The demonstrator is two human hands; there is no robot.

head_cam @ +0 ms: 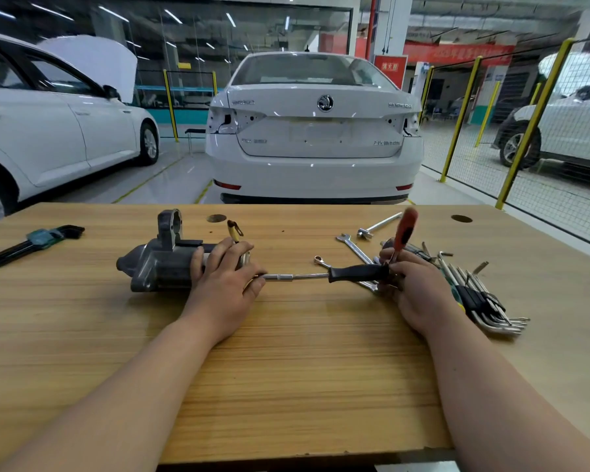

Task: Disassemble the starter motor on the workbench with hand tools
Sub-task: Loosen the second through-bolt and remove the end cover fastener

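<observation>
The grey starter motor (157, 264) lies on its side on the wooden workbench (286, 369), left of centre. My left hand (223, 284) rests over its right end, fingers spread across the body, hiding that end. A nut driver with a black handle (356, 273) and steel shaft (297, 276) lies level, its socket end at the motor's right end under my left hand. My right hand (411, 284) grips the handle's far end and also holds a red-handled screwdriver (404, 229) that points up. A small brown terminal lead (234, 229) sticks up behind my left hand.
Combination wrenches (353, 247) and a steel socket bar (378, 226) lie behind the driver. A hex key set (481, 298) is fanned out at the right. Another hex key set in a green holder (38, 240) lies at far left. White cars stand beyond the bench.
</observation>
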